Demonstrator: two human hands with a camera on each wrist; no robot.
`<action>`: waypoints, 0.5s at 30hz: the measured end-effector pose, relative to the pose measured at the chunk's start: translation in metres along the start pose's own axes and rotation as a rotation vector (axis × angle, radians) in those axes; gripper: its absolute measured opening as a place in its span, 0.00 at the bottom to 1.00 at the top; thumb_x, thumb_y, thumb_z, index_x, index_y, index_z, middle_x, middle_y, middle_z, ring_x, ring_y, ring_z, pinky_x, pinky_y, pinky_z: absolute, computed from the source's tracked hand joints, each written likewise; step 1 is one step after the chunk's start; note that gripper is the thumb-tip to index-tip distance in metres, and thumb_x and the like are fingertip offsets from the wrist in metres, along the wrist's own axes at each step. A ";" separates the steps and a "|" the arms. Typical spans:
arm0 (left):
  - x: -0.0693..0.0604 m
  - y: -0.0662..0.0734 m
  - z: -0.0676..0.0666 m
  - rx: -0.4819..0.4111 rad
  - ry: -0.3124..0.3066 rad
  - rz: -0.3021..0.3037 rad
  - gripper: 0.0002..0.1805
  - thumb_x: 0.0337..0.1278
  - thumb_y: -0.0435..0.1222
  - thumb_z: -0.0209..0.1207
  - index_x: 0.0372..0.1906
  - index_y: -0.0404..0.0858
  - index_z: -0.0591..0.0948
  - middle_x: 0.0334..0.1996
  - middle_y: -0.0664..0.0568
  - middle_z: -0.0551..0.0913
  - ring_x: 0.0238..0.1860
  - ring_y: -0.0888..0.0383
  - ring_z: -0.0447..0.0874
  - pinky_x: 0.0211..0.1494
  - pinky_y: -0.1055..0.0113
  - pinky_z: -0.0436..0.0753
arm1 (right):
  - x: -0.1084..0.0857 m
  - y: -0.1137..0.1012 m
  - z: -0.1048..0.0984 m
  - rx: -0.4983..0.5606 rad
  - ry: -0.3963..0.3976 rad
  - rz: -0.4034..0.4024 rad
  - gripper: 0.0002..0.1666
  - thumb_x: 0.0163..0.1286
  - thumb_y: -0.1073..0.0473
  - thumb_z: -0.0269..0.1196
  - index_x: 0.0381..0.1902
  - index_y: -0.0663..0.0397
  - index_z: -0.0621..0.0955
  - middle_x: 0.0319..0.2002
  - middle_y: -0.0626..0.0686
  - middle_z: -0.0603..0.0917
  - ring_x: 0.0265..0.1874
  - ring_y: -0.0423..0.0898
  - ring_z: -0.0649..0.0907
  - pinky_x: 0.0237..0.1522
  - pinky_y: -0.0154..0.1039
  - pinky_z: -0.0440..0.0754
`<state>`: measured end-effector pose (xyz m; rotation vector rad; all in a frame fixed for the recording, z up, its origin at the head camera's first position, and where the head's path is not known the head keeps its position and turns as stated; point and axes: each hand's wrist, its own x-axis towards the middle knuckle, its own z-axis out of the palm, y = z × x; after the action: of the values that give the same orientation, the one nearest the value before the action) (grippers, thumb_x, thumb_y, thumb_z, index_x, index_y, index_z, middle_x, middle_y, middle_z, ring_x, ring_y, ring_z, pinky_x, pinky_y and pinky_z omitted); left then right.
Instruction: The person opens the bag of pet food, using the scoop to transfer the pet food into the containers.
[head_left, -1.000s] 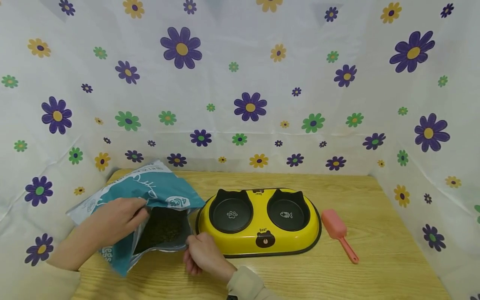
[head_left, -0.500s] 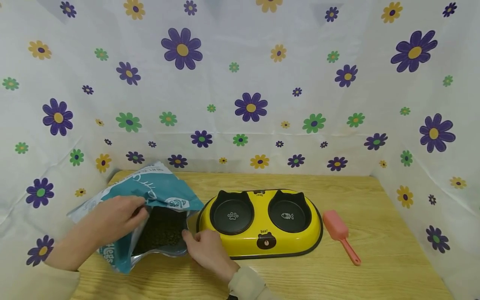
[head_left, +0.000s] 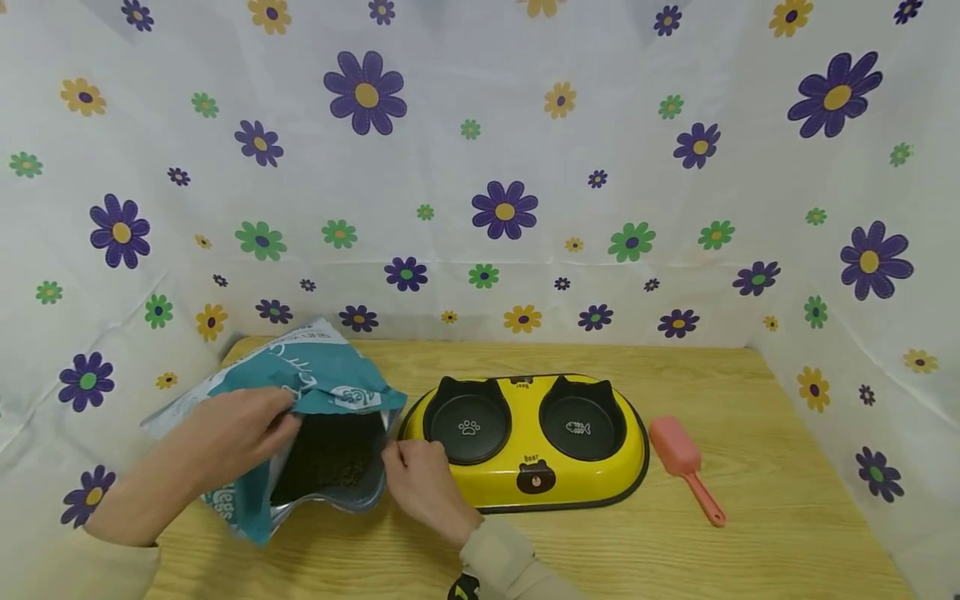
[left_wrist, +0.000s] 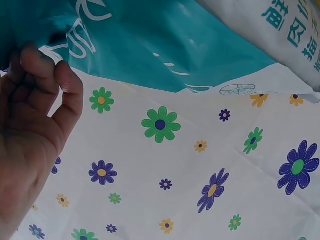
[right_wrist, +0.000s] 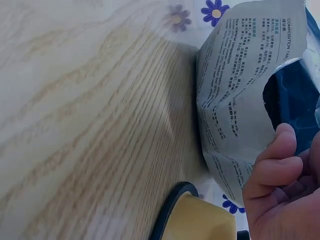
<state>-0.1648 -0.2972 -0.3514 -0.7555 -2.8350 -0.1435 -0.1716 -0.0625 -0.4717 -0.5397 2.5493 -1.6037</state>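
Observation:
A teal and white cat food bag (head_left: 330, 377) lies on its side at the left of the table, its mouth toward me. Dark brown kibble (head_left: 347, 475) fills the lower part inside. My left hand (head_left: 232, 433) pinches the upper edge of the mouth and lifts it; the left wrist view has this hand (left_wrist: 35, 120) beneath the teal film. At the mouth's right edge, my right hand (head_left: 427, 487) has its fingers curled and pinches the rim. In the right wrist view, the bag's printed white back (right_wrist: 240, 95) bends beside these fingers (right_wrist: 275, 172).
A yellow double pet bowl (head_left: 525, 483) with two black cat-eared dishes stands right of the bag, close to my right hand. Beyond it lies a pink scoop (head_left: 678, 450), handle toward me. A flowered cloth (head_left: 480, 150) encloses the wooden table (head_left: 600, 550) on three sides.
My right hand has shifted slightly right along the bag's edge, its fingers curling in, and the mouth stands wider. My left hand has stayed at the upper edge.

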 end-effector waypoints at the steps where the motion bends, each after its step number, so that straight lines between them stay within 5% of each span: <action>1: -0.001 0.000 -0.001 -0.001 0.002 0.000 0.19 0.66 0.34 0.60 0.22 0.50 0.66 0.18 0.64 0.60 0.20 0.72 0.56 0.25 0.73 0.61 | -0.001 0.000 0.000 0.019 -0.004 0.015 0.33 0.81 0.56 0.49 0.09 0.48 0.68 0.07 0.42 0.65 0.05 0.38 0.64 0.11 0.30 0.59; 10: -0.002 -0.003 -0.006 -0.029 -0.056 -0.056 0.19 0.67 0.37 0.61 0.21 0.49 0.67 0.17 0.62 0.62 0.19 0.70 0.58 0.23 0.74 0.62 | -0.006 0.002 -0.010 -0.009 -0.074 -0.027 0.32 0.80 0.49 0.53 0.10 0.46 0.68 0.08 0.40 0.61 0.07 0.36 0.62 0.13 0.29 0.57; 15: -0.003 -0.002 -0.008 -0.038 -0.127 -0.101 0.19 0.70 0.39 0.58 0.21 0.49 0.68 0.16 0.62 0.63 0.19 0.69 0.61 0.24 0.73 0.64 | -0.008 0.004 -0.025 -0.101 -0.026 -0.104 0.27 0.77 0.53 0.57 0.14 0.48 0.75 0.08 0.40 0.65 0.07 0.33 0.64 0.14 0.28 0.61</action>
<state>-0.1625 -0.3015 -0.3444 -0.6514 -3.0007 -0.1710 -0.1715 -0.0368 -0.4654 -0.7092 2.6354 -1.4936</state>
